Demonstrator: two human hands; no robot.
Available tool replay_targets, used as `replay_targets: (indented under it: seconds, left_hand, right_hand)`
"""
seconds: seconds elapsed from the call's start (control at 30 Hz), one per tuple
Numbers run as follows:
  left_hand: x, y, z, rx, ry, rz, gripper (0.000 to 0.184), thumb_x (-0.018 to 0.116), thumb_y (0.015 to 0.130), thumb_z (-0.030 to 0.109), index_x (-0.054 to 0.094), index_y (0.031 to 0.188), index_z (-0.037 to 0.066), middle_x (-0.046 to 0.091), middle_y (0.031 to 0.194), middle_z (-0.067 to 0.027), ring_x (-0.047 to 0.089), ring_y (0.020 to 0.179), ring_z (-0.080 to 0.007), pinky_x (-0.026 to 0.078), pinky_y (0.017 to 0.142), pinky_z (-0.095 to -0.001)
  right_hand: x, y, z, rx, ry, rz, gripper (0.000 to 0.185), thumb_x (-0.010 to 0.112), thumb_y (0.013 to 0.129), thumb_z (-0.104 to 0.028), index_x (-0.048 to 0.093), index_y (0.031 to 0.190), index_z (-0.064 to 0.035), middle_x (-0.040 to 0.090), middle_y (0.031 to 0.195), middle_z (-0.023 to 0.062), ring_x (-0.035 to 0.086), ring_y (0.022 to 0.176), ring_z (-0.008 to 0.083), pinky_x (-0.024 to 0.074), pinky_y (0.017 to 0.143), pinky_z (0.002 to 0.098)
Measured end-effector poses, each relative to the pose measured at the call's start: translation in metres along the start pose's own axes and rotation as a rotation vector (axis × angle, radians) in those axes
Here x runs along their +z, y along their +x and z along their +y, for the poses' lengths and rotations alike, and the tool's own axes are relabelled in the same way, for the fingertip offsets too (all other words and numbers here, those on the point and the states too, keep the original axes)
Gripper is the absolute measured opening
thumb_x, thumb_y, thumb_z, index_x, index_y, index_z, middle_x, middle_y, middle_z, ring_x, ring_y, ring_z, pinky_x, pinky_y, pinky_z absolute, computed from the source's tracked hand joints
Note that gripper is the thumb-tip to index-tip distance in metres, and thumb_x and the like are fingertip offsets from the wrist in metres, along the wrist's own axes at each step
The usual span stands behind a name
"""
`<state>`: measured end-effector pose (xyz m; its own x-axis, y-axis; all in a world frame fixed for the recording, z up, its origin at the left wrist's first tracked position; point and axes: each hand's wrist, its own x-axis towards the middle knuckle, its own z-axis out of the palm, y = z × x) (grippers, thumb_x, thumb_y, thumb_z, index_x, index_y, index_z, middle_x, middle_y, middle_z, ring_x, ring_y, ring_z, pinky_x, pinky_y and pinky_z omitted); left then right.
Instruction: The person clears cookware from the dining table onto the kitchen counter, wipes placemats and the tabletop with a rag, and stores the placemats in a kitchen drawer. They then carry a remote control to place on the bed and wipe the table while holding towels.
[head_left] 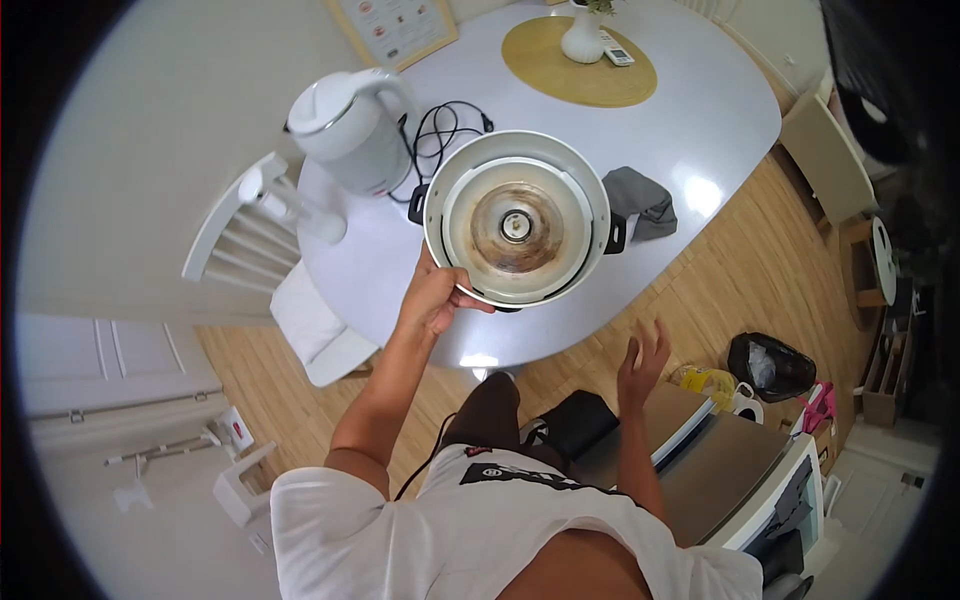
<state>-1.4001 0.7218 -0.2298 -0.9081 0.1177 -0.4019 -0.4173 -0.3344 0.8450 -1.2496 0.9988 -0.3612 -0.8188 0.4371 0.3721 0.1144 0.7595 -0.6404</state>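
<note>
A round white electric cooker base (453, 215) with black side handles stands at the near part of the table, seen from above. Brown stains ring the round plate inside it, with a small metal knob at the centre. My left hand (436, 295) grips its near-left rim, fingers curled round the edge. Away from it, my right hand (642, 368) hangs over the floor past the table's edge, fingers apart and holding nothing. A crumpled grey cloth (642, 203) lies right of the base, near its right handle.
Left of the base are a white kettle (345, 135), a black cord (440, 135) and a white spray bottle (300, 208). A round mat (540, 60) holds a vase (584, 38) and a remote (616, 48). A chair (318, 320) stands at left, a fridge (715, 475) at lower right.
</note>
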Motion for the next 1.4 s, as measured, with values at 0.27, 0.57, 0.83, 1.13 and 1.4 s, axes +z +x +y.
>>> replay_targets:
  seconds: [0.27, 0.57, 0.83, 1.13, 1.4]
  left_hand:
    - [-0.049, -0.079, 0.037, -0.196, -0.13, -0.084, 0.049, 0.051, 0.062, -0.004, 0.044, 0.108, -0.02, 0.056, 0.097, -0.0345, 0.058, 0.084, -0.0521, 0.053, 0.074, -0.0609]
    - [-0.097, -0.07, 0.135, -0.115, -0.192, 0.029, 0.032, 0.042, 0.062, -0.008, 0.041, 0.091, -0.022, 0.043, 0.109, -0.043, 0.045, 0.093, -0.0651, 0.038, 0.077, -0.0775]
    - [-0.097, -0.057, 0.176, -0.018, -0.172, 0.038, 0.013, 0.041, 0.063, -0.01, 0.042, 0.072, -0.019, 0.05, 0.097, -0.041, 0.053, 0.088, -0.0589, 0.04, 0.076, -0.077]
    - [-0.154, -0.051, 0.13, -0.043, 0.049, 0.261, 0.02, 0.049, 0.06, -0.011, 0.053, 0.077, -0.001, 0.052, 0.061, -0.0091, 0.055, 0.047, -0.0215, 0.051, 0.044, -0.0312]
    - [-0.19, -0.056, 0.082, -0.129, 0.086, 0.213, 0.047, 0.051, 0.058, -0.012, 0.051, 0.103, 0.0, 0.058, 0.086, -0.0092, 0.06, 0.063, -0.0216, 0.052, 0.046, -0.0296]
  right_hand:
    - [-0.017, 0.015, 0.01, -0.156, 0.104, 0.023, 0.035, 0.057, 0.084, -0.012, 0.054, 0.118, -0.005, 0.046, 0.125, 0.0191, 0.042, 0.114, 0.0353, 0.0323, 0.097, 0.0442]
    - [0.147, 0.173, -0.046, -0.443, 0.319, -0.358, 0.033, 0.064, 0.076, -0.012, 0.058, 0.108, -0.0092, 0.053, 0.115, 0.011, 0.048, 0.108, 0.0287, 0.0393, 0.093, 0.0385]
    - [0.216, 0.113, -0.17, -0.072, -0.012, -0.405, 0.058, 0.073, 0.066, -0.042, 0.058, 0.112, -0.0101, 0.051, 0.103, 0.0112, 0.047, 0.103, 0.0265, 0.0372, 0.086, 0.04]
    - [0.232, 0.102, -0.169, 0.122, -0.041, -0.384, 0.032, 0.073, 0.064, -0.025, 0.059, 0.088, -0.0111, 0.054, 0.097, 0.0091, 0.049, 0.1, 0.0241, 0.0372, 0.081, 0.0372]
    - [0.158, 0.102, -0.08, 0.295, 0.7, -0.397, 0.021, 0.072, 0.07, -0.009, 0.053, 0.076, -0.004, 0.06, 0.069, 0.004, 0.056, 0.059, 0.0108, 0.0443, 0.055, 0.0266]
